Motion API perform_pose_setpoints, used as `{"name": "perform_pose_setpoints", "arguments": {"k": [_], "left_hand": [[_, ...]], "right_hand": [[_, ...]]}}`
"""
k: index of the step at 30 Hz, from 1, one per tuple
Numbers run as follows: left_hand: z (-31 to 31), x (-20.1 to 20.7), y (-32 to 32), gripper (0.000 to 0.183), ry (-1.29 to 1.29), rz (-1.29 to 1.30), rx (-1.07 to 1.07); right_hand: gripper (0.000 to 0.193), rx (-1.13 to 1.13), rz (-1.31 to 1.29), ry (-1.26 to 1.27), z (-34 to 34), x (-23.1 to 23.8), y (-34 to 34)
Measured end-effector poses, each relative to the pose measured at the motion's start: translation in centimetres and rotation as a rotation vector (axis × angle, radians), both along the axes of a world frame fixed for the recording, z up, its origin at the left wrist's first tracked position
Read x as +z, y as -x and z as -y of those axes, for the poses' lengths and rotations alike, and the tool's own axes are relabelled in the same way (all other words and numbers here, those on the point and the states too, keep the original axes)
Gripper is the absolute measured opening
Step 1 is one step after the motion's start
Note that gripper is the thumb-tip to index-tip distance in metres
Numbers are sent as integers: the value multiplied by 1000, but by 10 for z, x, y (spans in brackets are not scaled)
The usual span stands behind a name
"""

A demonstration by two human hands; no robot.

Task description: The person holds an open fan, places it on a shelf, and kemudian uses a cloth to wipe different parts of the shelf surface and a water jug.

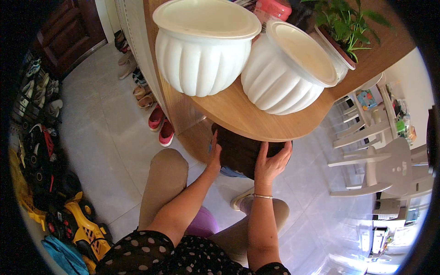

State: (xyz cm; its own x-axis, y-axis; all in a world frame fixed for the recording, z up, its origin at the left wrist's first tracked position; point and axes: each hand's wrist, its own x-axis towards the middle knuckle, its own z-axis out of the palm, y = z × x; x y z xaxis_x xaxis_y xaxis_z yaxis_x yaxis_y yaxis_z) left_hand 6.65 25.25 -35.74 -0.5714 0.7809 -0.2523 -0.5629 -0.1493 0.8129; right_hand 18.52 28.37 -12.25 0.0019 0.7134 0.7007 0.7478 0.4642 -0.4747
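Observation:
Both my hands grip a dark brown pot [240, 151] just under the rounded edge of a wooden table [238, 117]. My left hand [214, 153] presses on the pot's left side. My right hand [271, 162] wraps its right side, with a thin bracelet on the wrist. The pot's top is hidden by the table edge. On the table above stand two white ribbed pots, one at the left [204, 46] and one tilted at the right [288, 68].
A green plant in a white pot [343, 27] and a pink container [273, 8] stand behind the white pots. Shoes [160, 123] line the floor at the left. A yellow toy car [82, 224] lies lower left. White chairs [380, 156] stand at the right.

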Motion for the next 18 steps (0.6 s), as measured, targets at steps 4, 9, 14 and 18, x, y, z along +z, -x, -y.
{"name": "perform_pose_setpoints", "arguments": {"k": [4,9,14,18], "left_hand": [[21,-7,-4,69,40,-388,-102],[60,57,-45,75,175,-625,-162],[98,104,-62,87,86,-1011,-315],[110,129,-59,84,73,-1249,-330]], "right_hand": [[56,50,-161,-12,2,-5,1],[38,-75,-62,-35,6,-5,-9],[14,-128,41,-59,4,-5,-14],[12,-10,-101,-64,1,-10,-18]]}}
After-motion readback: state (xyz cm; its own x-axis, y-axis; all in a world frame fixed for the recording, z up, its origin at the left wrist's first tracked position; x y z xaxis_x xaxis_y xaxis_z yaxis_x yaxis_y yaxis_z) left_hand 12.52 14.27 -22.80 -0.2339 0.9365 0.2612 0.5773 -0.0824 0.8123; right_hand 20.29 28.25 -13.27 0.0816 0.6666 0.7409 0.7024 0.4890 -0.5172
